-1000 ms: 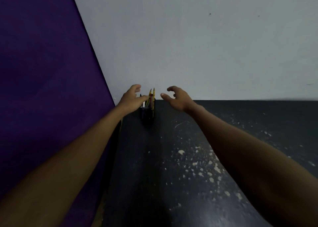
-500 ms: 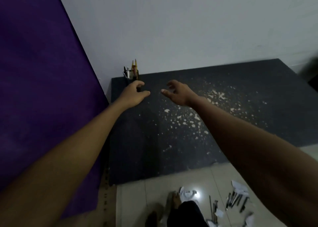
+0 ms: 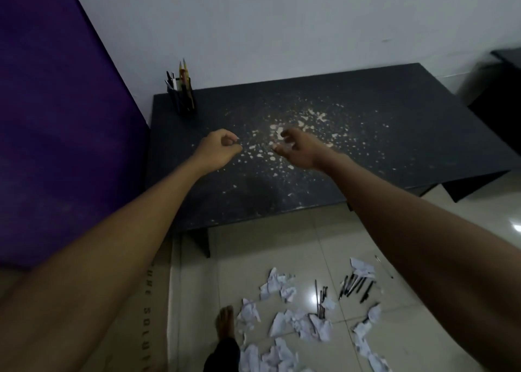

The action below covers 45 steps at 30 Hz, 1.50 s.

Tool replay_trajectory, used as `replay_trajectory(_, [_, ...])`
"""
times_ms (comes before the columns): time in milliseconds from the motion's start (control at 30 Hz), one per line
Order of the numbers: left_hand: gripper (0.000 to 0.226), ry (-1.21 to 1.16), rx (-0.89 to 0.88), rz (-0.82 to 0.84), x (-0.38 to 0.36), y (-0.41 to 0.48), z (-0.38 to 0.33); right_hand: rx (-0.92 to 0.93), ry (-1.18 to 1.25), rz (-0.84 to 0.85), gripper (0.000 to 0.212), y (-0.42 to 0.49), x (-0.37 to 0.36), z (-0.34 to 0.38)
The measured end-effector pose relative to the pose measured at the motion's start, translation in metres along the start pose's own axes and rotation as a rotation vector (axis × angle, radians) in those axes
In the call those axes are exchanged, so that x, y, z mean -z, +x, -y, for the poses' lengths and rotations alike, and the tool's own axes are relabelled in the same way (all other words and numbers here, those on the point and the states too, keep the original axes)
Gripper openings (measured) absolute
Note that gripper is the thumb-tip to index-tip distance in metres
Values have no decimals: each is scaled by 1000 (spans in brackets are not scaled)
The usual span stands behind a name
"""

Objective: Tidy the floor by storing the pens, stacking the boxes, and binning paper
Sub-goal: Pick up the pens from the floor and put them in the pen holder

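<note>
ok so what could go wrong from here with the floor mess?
1. The loose pens lie mixed in with the crumpled paper; some could get binned with it.
2. A bare foot stands right beside that pile on the glossy tile floor; stepping on a pen could mean a slip.
3. The pen holder sits at the table's back left corner, already holding tall pens; stuffing in more might tip it.

pen holder [image 3: 182,97] on table [image 3: 366,146] back-left corner, crumpled papers [image 3: 282,326] and pens [image 3: 356,284] on floor before table

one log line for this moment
left hand: curled, empty | right hand: open, empty | pen holder: table back-left corner | pens, paper: scattered on floor
</note>
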<state>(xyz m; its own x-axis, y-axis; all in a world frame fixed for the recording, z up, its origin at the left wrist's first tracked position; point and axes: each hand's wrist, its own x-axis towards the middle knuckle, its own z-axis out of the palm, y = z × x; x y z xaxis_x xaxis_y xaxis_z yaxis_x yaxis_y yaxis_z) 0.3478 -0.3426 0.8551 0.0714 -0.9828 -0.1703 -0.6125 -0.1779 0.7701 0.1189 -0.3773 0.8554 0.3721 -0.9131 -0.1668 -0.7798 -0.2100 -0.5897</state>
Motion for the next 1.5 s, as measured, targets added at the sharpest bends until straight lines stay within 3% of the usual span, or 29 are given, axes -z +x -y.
replay_trajectory(267, [36,9,38,-70,-130,-108,-59,7,-62,77,69,-135,22,-114])
replay_trajectory(400, [36,42,74,-28,-175,-159,-69,15,-88,153,69,-193,27,-142])
replay_trajectory(800, [29,27,82,-69,-218,-220,-89,-51,-89,105,70,-262,64,-179])
replay_trajectory(1500, [17,36,89,32,-272,-275,-86,-141,-138,119,71,-351,46,-234])
